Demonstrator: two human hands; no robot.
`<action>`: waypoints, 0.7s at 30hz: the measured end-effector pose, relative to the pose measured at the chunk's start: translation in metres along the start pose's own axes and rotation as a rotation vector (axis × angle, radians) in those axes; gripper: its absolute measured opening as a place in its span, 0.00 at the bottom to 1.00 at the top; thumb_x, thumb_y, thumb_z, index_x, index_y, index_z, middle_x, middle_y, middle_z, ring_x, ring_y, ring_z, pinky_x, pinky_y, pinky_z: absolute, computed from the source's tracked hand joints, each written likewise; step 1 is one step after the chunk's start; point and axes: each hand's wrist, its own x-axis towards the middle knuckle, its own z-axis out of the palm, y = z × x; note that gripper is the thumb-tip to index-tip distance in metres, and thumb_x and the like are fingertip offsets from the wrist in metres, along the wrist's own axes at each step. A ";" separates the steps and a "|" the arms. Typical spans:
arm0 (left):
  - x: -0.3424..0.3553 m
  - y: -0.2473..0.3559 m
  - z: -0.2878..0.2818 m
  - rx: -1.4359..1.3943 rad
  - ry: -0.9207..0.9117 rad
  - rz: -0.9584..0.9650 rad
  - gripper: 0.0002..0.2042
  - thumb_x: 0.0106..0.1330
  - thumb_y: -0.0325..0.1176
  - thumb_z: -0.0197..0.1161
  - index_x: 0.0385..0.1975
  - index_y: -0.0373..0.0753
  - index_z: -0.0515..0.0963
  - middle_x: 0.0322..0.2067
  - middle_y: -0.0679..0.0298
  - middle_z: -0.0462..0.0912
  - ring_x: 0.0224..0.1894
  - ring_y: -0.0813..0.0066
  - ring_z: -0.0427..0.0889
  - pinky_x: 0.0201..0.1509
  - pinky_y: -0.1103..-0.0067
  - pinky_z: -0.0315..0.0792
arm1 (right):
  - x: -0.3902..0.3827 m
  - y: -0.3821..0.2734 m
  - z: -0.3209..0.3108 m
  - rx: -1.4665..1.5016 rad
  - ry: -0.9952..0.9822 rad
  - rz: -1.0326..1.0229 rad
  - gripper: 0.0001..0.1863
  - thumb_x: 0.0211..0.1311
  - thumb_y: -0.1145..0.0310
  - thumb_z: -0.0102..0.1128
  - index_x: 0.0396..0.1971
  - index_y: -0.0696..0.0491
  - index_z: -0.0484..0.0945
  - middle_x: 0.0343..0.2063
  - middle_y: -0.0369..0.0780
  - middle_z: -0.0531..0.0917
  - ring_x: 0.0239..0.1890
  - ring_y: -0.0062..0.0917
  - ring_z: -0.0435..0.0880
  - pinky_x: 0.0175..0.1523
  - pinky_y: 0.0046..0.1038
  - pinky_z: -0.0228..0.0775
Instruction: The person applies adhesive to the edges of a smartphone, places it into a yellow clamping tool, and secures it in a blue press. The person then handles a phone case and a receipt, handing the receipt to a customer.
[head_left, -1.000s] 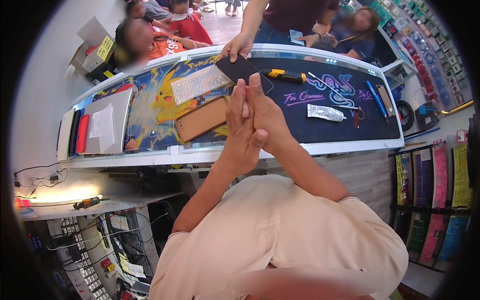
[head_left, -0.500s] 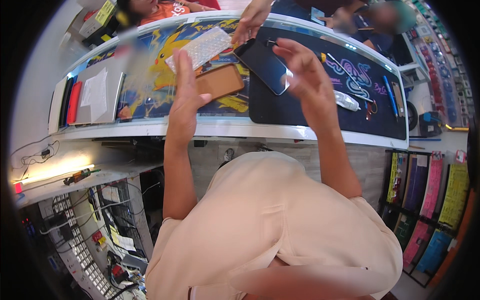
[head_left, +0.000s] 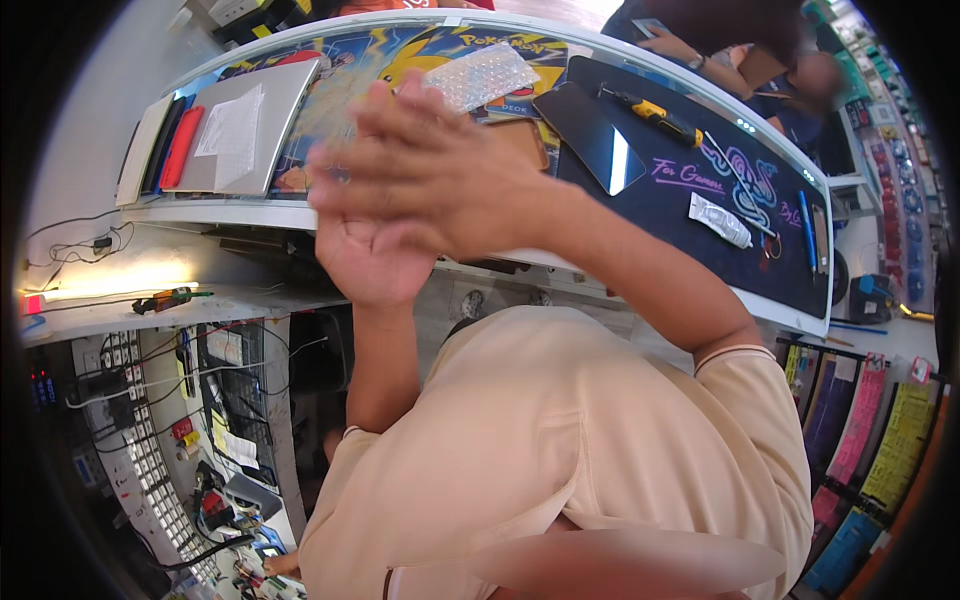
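Across a white-edged table [head_left: 250, 212], the right hand [head_left: 460, 190] crosses the left hand [head_left: 370, 265], blurred right fingers slightly spread, gripping nothing visible; the left's are too covered to judge. Beyond lies a partly hidden brown case [head_left: 523, 138], probably light and flexible; beside it, a dark phone [head_left: 580, 122] looks stiff, slick and fragile, best lifted by its long edges.
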 end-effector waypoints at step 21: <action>0.051 -0.084 -0.045 1.028 0.589 -0.283 0.27 0.81 0.46 0.54 0.67 0.29 0.70 0.56 0.51 0.83 0.61 0.60 0.82 0.68 0.66 0.73 | -0.124 0.014 -0.108 0.465 -0.088 1.496 0.49 0.53 0.56 0.80 0.74 0.58 0.67 0.54 0.44 0.81 0.52 0.21 0.80 0.54 0.23 0.75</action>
